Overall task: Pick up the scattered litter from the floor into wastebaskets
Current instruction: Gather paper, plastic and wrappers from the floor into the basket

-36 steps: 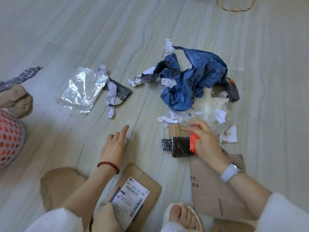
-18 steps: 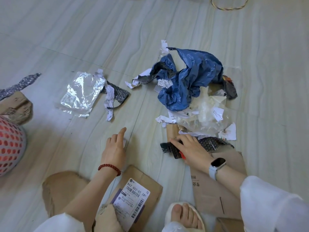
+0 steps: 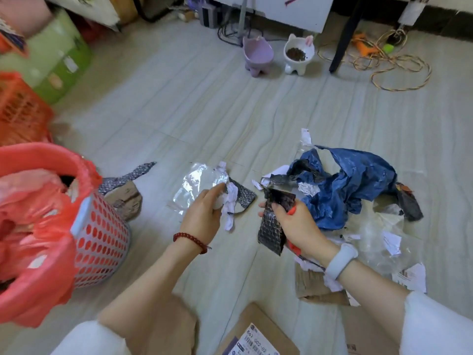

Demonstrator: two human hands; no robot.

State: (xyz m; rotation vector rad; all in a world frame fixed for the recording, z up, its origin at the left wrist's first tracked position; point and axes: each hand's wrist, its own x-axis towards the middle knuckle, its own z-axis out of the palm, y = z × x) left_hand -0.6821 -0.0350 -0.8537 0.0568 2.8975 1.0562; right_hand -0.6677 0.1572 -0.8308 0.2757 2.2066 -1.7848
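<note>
Gripping a dark bubble-wrap piece [image 3: 272,221] together with something red, the right hand [image 3: 298,225] is holding it lifted above the floor [image 3: 204,111], fingers curled round its upper edge. The left hand [image 3: 204,213] is reaching over a clear plastic wrapper [image 3: 197,183], its fingers curling at a white paper strip [image 3: 230,203]; whether it is actually pinching the strip is hard to tell. A crumpled blue bag [image 3: 353,183] is lying to the right, with clear film and paper scraps just nearer. At the near left a red perforated wastebasket [image 3: 102,234] is standing, lined with a red plastic bag [image 3: 33,208]. Torn cardboard [image 3: 314,288] is lying under the right wrist. Two pet bowls are sitting at the far side.
</note>
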